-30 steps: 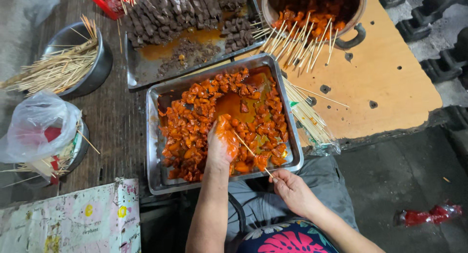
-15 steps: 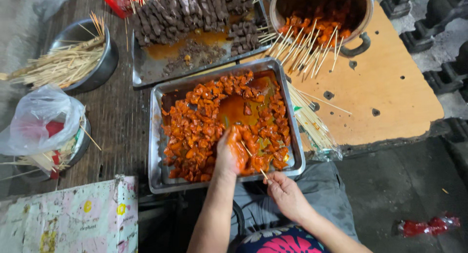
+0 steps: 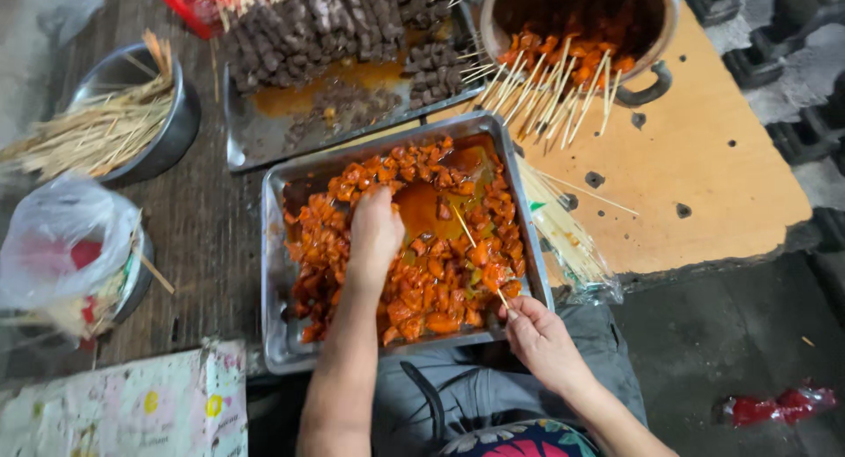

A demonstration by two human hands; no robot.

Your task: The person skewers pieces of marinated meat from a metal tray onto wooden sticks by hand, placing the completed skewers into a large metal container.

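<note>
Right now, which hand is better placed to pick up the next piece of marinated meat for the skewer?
Left. The left hand is already down among the orange meat pieces in the metal tray, while the right hand sits at the tray's near edge gripping the skewer.

Rectangular grey metal tray (image 3: pixel 275 334): dull brushed finish, holding glossy, oily orange meat chunks (image 3: pixel 431 290). Thin pale wooden skewer (image 3: pixel 480 256): matt, smooth; round orange board tabletop (image 3: pixel 704 175): matt wood, pitted with dark holes. Crumpled translucent plastic bag (image 3: pixel 62 237): shiny; round steel bowl (image 3: pixel 172 127): satin sheen.
</note>
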